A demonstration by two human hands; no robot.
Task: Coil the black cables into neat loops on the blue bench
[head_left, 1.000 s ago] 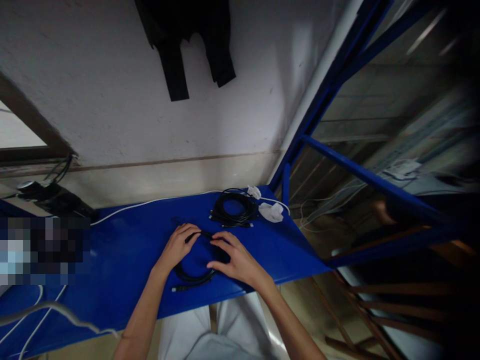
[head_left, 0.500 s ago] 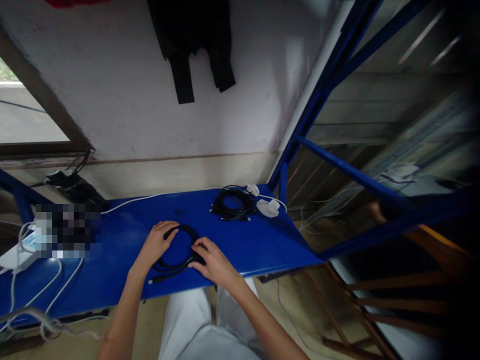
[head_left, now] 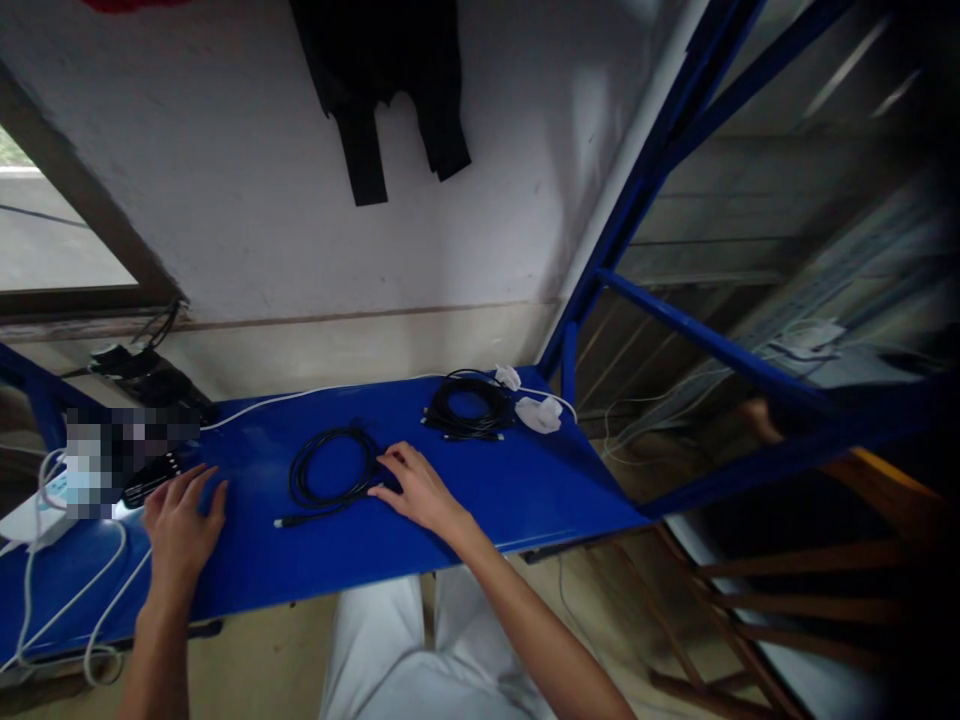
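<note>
A coiled black cable [head_left: 294, 477] lies on the blue table, with one plug end pointing out at the lower left. My right hand [head_left: 416, 487] is at the right side of this coil, thumb and fingers curled on the cable's edge. What sits under the palm is hidden. My left hand [head_left: 184, 515] is away from the coil, over the table's left part, fingers apart and nothing seen in them. Just beyond its fingertips lies a dark item with small light dots [head_left: 154, 475], partly blurred out.
Farther back on the blue table [head_left: 465, 510] lies a bundle of coiled black cables [head_left: 470, 405], beside crumpled white pieces [head_left: 538, 414]. A white power strip [head_left: 34, 522] with white cords is at the left. A blue frame [head_left: 675, 325] rises at the right.
My left hand has let go of the coil and moved left toward the dark item. The coil has shifted slightly left and back; my right hand stays at its right side.
</note>
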